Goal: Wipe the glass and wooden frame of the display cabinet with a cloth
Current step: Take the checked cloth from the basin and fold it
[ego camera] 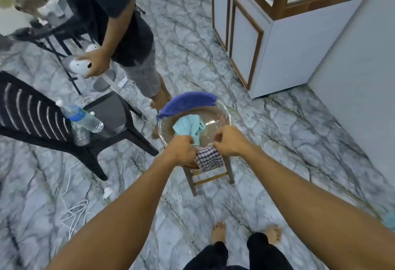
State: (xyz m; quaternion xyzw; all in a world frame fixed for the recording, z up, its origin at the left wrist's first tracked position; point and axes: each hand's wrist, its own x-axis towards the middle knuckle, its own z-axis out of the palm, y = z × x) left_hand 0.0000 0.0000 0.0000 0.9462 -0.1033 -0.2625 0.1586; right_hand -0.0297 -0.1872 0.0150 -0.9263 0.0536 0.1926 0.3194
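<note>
A checked blue-and-white cloth point(208, 159) hangs over the near rim of a clear glass bowl point(224, 113) that stands on a small wooden stool point(210, 179). My left hand point(181, 151) and my right hand point(229, 141) both pinch the cloth's top edge, one at each side. Inside the bowl lies a light teal cloth point(188, 127), and a dark blue cloth point(188, 103) is draped over the far rim. The display cabinet point(286, 34), white with wooden frames and glass above, stands at the upper right.
Another person point(119, 24) stands at the upper left holding a white device point(80, 65). A black plastic chair point(42, 120) with two water bottles point(83, 118) is to the left. White cables point(72, 210) lie on the marble floor. A white wall runs along the right.
</note>
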